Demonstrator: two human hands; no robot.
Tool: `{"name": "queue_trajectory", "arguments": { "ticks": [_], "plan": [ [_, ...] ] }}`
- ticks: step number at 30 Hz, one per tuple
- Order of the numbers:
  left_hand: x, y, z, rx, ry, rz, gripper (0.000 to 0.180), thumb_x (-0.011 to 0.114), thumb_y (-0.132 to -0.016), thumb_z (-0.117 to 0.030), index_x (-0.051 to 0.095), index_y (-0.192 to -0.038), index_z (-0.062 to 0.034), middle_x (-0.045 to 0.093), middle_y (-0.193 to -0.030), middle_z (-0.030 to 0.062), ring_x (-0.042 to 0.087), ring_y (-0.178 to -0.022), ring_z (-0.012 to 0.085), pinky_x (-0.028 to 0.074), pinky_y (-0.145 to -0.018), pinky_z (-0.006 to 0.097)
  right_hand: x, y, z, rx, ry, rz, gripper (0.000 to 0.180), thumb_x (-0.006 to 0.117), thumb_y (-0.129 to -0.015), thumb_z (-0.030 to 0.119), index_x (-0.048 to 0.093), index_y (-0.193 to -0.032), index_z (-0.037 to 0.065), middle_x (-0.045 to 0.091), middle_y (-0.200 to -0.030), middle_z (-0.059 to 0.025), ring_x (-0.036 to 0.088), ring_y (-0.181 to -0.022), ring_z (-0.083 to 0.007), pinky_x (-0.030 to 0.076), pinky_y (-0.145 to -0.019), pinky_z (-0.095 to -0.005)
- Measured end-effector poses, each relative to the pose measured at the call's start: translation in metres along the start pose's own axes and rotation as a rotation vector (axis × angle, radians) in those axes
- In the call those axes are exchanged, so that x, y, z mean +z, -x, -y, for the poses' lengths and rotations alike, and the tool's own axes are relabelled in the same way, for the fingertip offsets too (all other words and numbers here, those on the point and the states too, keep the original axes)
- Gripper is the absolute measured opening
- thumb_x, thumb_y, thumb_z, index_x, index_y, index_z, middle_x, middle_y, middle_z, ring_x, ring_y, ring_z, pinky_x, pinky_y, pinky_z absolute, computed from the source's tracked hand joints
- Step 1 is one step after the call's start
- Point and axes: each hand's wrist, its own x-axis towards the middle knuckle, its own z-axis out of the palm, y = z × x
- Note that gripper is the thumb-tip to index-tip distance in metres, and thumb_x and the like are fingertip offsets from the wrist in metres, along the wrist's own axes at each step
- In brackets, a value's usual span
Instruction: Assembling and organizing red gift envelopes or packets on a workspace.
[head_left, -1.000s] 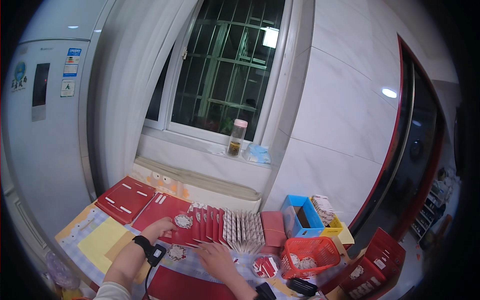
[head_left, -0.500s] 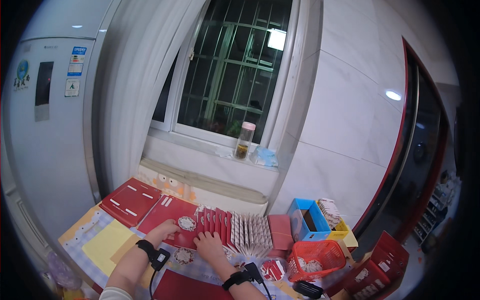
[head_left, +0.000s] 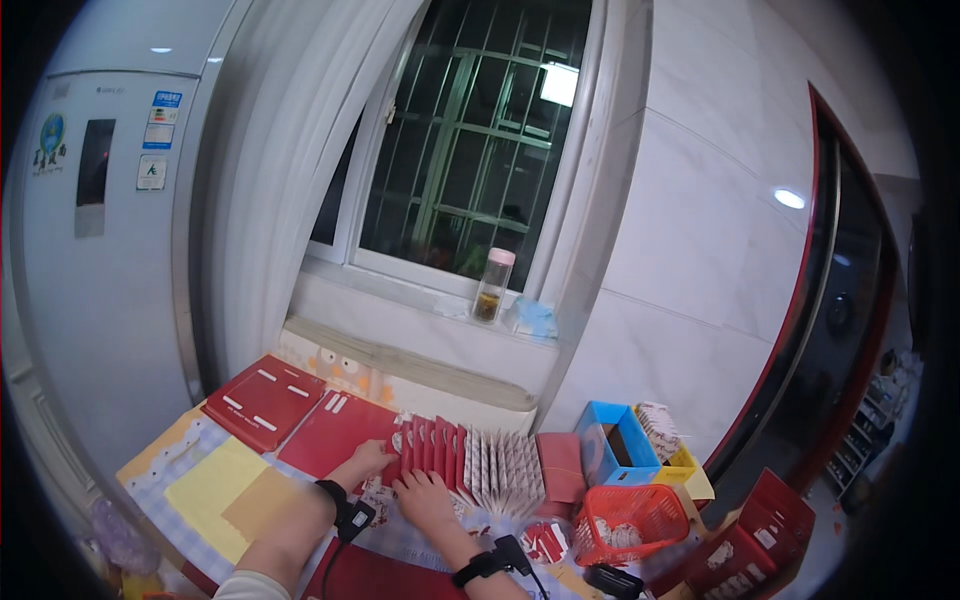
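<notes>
Low in the frame, just left of centre, the left hand [head_left: 368, 462] lies flat with fingers spread on the red end of a fanned row of red folded cards [head_left: 432, 447], and the right hand [head_left: 425, 492] presses down open-palmed just below the same row; neither hand is closed around anything, though at this distance the fingertips are too small to tell whether one pinches a card edge. The row runs rightward into a whiter stretch of pleated, patterned card backs [head_left: 505, 470], standing on edge like an accordion. The risk, as I judge it, is a domino collapse: the cards are thin, stiff and slick, leaning on one another, so a sideways nudge from either palm could topple the fan or slide it across the smooth tabletop [head_left: 215, 480]. It could also crowd the loose red pieces [head_left: 545, 540] lying near the lower middle. To the right sit a red mesh plastic basket [head_left: 625, 520] and a blue open box [head_left: 610, 452], both rigid. Flat red card sheets [head_left: 265, 398] rest at left, matte and rectangular with small pale slots.
</notes>
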Motion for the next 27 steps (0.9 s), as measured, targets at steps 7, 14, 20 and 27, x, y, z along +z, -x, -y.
{"name": "queue_trajectory", "arguments": {
  "ticks": [7,14,20,27],
  "plan": [
    [-0.069,0.054,-0.013,-0.022,-0.030,0.028,0.030,0.061,-0.073,-0.031,0.062,-0.086,-0.0038,0.063,-0.077,0.0124,0.063,-0.069,0.0219,0.050,-0.058,0.031,-0.043,0.013,0.034,-0.108,-0.202,-0.167,0.019,0.052,-0.072,0.016,0.061,-0.088,0.011,0.059,-0.091,-0.0020,0.054,-0.092,-0.0188,0.039,-0.078,-0.0373],
    [-0.122,0.133,0.022,0.100,-0.298,0.240,0.018,0.065,-0.066,-0.018,0.064,-0.080,-0.0071,0.064,-0.072,0.0077,0.061,-0.069,0.0178,0.047,-0.064,0.029,-0.036,0.011,0.093,-0.095,-0.471,0.078,0.015,0.056,-0.076,0.023,0.064,-0.087,0.015,0.059,-0.087,0.0009,0.056,-0.084,-0.0189,0.041,-0.072,-0.0372],
    [-0.127,0.169,0.053,0.164,-0.195,0.405,0.020,0.070,-0.061,-0.018,0.062,-0.074,-0.0057,0.060,-0.069,0.0049,0.057,-0.065,0.0156,0.044,-0.059,0.029,-0.011,0.008,0.127,0.011,-0.513,0.073,0.014,0.058,-0.075,0.024,0.065,-0.083,0.015,0.057,-0.080,0.0009,0.056,-0.083,-0.0179,0.041,-0.071,-0.0364],
    [-0.131,0.191,0.052,0.193,-0.281,0.515,0.032,0.071,-0.058,-0.024,0.057,-0.079,-0.0037,0.059,-0.071,0.0073,0.056,-0.068,0.0184,0.042,-0.057,0.031,-0.026,0.014,0.146,-0.205,-0.488,-0.081,0.012,0.059,-0.072,0.023,0.064,-0.075,0.013,0.056,-0.075,0.0011,0.054,-0.077,-0.0173,0.040,-0.071,-0.0339]
  ]
}}
